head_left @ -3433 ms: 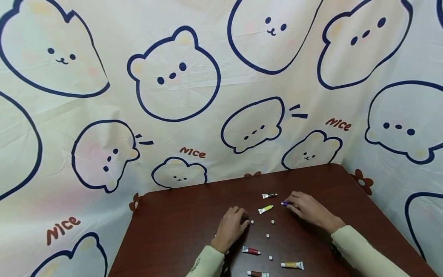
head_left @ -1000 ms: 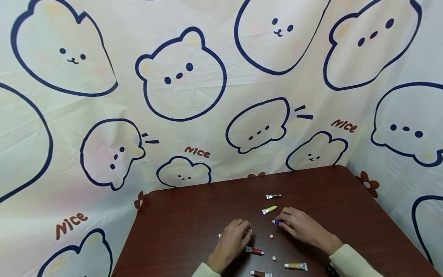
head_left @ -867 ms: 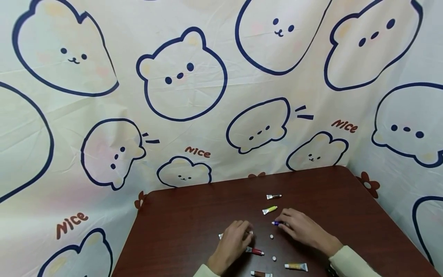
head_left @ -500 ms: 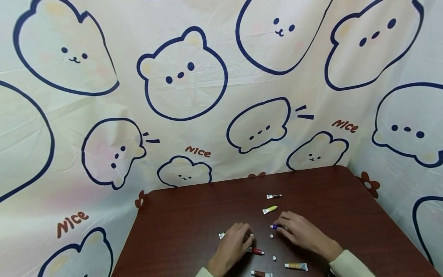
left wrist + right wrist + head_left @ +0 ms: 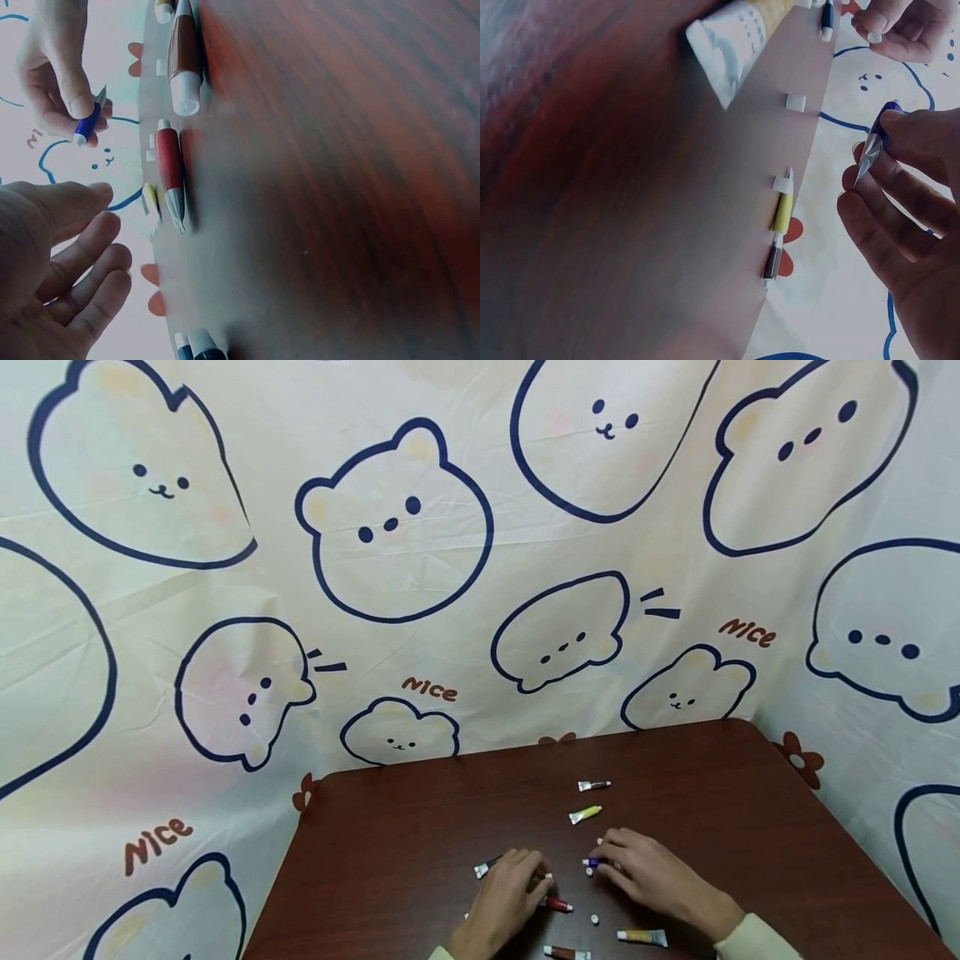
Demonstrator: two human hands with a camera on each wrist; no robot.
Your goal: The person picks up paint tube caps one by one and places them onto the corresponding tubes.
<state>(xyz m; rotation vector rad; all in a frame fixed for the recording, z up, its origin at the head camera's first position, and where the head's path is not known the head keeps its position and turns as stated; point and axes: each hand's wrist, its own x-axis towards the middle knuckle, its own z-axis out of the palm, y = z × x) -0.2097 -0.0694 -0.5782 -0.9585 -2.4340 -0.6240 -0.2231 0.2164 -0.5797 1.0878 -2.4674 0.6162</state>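
Note:
My right hand (image 5: 652, 881) pinches a small blue-violet paint tube (image 5: 877, 141) between thumb and fingers, its capped end pointing left. The silver crimped tail shows in the right wrist view. My left hand (image 5: 504, 897) faces it from the left, and a small white cap (image 5: 874, 37) sits at its thumb and fingertips. The left wrist view shows that hand's curved fingers (image 5: 90, 259), but not the cap. Below the left hand lies a red paint tube (image 5: 558, 905), partly covered by it. A loose white cap (image 5: 589, 872) is just under the blue-violet tube.
On the brown table (image 5: 390, 827) lie a yellow tube (image 5: 585, 815), a dark tube (image 5: 595, 786), an ochre tube (image 5: 642, 937) and a brown tube (image 5: 567, 953). Another dark tube (image 5: 485, 867) is beyond my left hand. A white cap (image 5: 595, 920) lies near the front. Printed cloth (image 5: 465, 643) hangs behind.
My right hand has brought the blue-violet tube nearer and leftward, toward the left hand. My left hand has picked up a white cap from the table and drawn slightly nearer.

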